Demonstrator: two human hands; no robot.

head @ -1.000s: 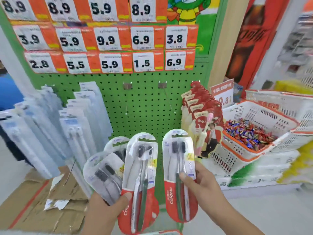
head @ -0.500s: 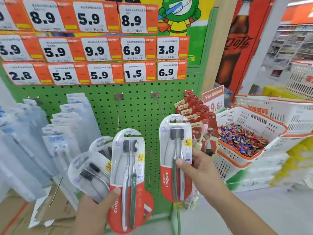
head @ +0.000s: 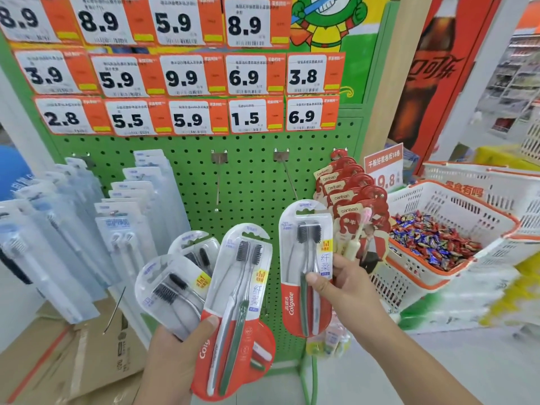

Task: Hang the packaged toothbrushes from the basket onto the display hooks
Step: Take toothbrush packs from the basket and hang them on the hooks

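Note:
My right hand (head: 347,290) pinches one Colgate toothbrush pack (head: 305,267), held upright just below the tip of a bare metal hook (head: 287,175) on the green pegboard (head: 251,182). A fan of several more Colgate packs (head: 233,302) sits in the grip of my left hand (head: 178,355), low and left of centre. A second bare hook (head: 218,176) hangs to the left of the first. The basket the packs came from is out of view.
Clear-packed toothbrushes (head: 125,229) fill the hooks at left, and red canban packs (head: 347,197) hang at right. A white and orange basket (head: 455,200) of wrapped sweets stands at the right. Cardboard boxes (head: 58,355) lie on the floor at the lower left. Price tags (head: 187,74) cover the board's top.
My right hand has raised its pack up toward the right-hand bare hook. My left hand with its fan of packs has also risen slightly, and the view has tilted upward.

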